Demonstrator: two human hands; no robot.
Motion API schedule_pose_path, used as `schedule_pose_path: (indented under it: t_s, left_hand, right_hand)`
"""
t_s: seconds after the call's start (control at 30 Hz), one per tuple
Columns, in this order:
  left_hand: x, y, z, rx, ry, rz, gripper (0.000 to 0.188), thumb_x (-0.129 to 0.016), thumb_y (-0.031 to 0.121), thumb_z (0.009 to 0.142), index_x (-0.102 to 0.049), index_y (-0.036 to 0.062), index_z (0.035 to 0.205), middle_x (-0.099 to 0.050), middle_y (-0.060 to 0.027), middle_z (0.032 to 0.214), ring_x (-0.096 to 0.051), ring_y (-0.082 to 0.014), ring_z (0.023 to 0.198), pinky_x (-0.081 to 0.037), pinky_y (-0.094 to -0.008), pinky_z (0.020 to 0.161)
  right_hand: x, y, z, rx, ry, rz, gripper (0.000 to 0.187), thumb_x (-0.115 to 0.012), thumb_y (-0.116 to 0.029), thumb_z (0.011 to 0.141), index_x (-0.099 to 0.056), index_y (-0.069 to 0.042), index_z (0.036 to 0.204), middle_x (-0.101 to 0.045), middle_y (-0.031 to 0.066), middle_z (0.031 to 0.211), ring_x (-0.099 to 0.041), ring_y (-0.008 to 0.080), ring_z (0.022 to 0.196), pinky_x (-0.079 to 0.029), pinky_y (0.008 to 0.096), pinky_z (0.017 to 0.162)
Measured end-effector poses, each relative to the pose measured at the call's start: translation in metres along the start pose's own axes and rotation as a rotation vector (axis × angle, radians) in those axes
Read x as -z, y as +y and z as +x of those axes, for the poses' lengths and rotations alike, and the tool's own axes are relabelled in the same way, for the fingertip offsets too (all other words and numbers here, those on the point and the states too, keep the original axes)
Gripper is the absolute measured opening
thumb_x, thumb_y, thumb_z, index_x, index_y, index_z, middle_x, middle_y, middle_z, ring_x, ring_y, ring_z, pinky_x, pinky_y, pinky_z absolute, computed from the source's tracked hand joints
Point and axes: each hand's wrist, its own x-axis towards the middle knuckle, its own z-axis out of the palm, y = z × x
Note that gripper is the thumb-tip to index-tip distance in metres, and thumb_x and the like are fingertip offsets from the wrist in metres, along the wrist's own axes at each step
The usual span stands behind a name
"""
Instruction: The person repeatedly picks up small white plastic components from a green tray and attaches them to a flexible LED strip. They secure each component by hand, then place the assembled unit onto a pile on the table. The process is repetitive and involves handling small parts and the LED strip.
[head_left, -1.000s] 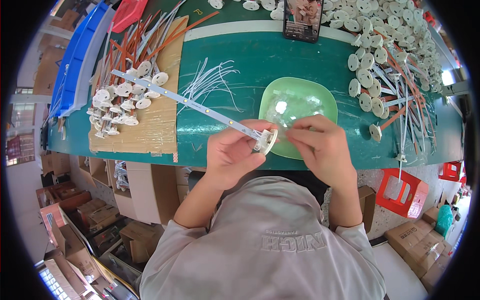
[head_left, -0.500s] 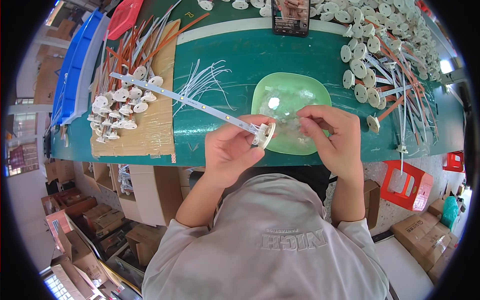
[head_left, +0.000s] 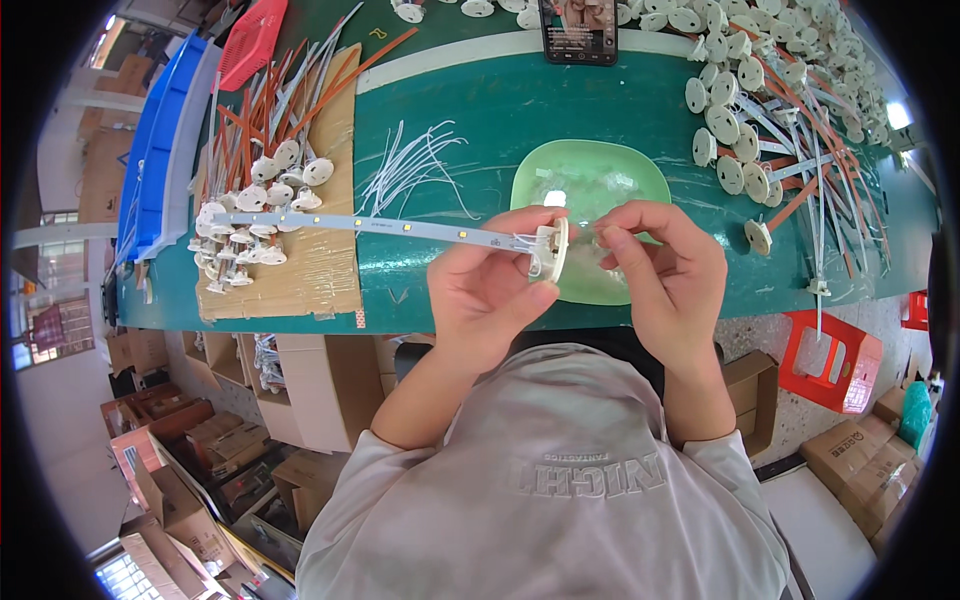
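My left hand point(head_left: 475, 300) grips an LED light strip point(head_left: 385, 226) by the round white cap point(head_left: 562, 248) at its end. The narrow white strip stretches out leftward, almost level, with small yellow diodes along it. White wires show beside the cap. To the right, close to the cap, my right hand point(head_left: 680, 285) has thumb and forefinger pinched together; whatever sits between them is too small to name. Both hands are over the near side of a light green bowl point(head_left: 535, 170), which contains small clear pieces.
Loose white wires point(head_left: 410, 165) lie left of the bowl. Capped strips point(head_left: 290, 175) are piled on cardboard point(head_left: 335, 280) beside a blue tray point(head_left: 160, 140) and a red basket point(head_left: 250, 45). More capped strips point(head_left: 740, 130) crowd the right. A phone point(head_left: 580, 35) stands at the back.
The strip has swung from a steep slant to nearly level, and its cap has turned toward my right hand. Both hands appear slightly further right; the right fingers stay pinched.
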Motion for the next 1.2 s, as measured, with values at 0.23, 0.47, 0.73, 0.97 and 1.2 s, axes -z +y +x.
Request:
schedule_pose_path:
  t_s: [0.23, 0.47, 0.73, 0.97, 1.2]
  left_hand:
    - [0.005, -0.001, 0.002, -0.021, -0.110, 0.102, 0.052, -0.077, 0.012, 0.080, -0.058, -0.0089, 0.123, -0.057, -0.0263, 0.130, -0.059, -0.0349, 0.119, -0.049, -0.0428, 0.099]
    - [0.005, 0.006, 0.002, 0.013, -0.226, 0.113, 0.048, -0.079, -0.002, 0.073, -0.064, -0.0057, 0.118, -0.056, -0.0241, 0.132, -0.056, -0.0315, 0.124, -0.043, -0.0429, 0.103]
    - [0.003, 0.005, 0.001, -0.005, -0.248, 0.196, 0.050, -0.080, -0.003, 0.071, -0.065, -0.0054, 0.118, -0.058, -0.0209, 0.130, -0.059, -0.0278, 0.118, -0.046, -0.0394, 0.099]
    - [0.004, 0.005, 0.000, -0.039, -0.240, 0.342, 0.049, -0.081, -0.001, 0.071, -0.066, -0.0033, 0.118, -0.060, -0.0181, 0.127, -0.060, -0.0244, 0.114, -0.048, -0.0357, 0.095]
    - [0.003, 0.005, -0.001, -0.047, -0.175, 0.386, 0.045, -0.082, 0.002, 0.071, -0.068, -0.0030, 0.114, -0.062, -0.0171, 0.123, -0.062, -0.0230, 0.110, -0.048, -0.0343, 0.093]
  right_hand:
    - [0.001, -0.002, -0.002, -0.007, 0.008, 0.039, 0.006, -0.065, 0.006, 0.087, -0.064, 0.005, 0.093, -0.069, 0.0085, 0.086, -0.065, 0.0107, 0.076, -0.056, 0.0259, 0.072]
    - [0.005, 0.007, 0.001, 0.173, -0.037, -0.044, 0.008, -0.066, 0.005, 0.086, -0.064, 0.001, 0.092, -0.068, 0.0088, 0.081, -0.068, 0.0148, 0.072, -0.055, 0.0261, 0.068]
    - [0.003, 0.010, 0.001, 0.213, -0.040, -0.090, 0.009, -0.069, 0.003, 0.085, -0.064, -0.001, 0.092, -0.068, 0.0070, 0.080, -0.066, 0.0143, 0.067, -0.051, 0.0250, 0.060]
    - [0.003, 0.006, 0.002, 0.234, -0.020, -0.204, 0.011, -0.070, 0.001, 0.082, -0.065, -0.004, 0.090, -0.064, 0.0071, 0.090, -0.060, 0.0160, 0.076, -0.048, 0.0262, 0.060]
    - [0.003, 0.008, 0.005, 0.319, -0.048, -0.203, 0.011, -0.070, 0.002, 0.081, -0.065, -0.003, 0.090, -0.062, 0.0094, 0.100, -0.060, 0.0175, 0.078, -0.048, 0.0273, 0.061]
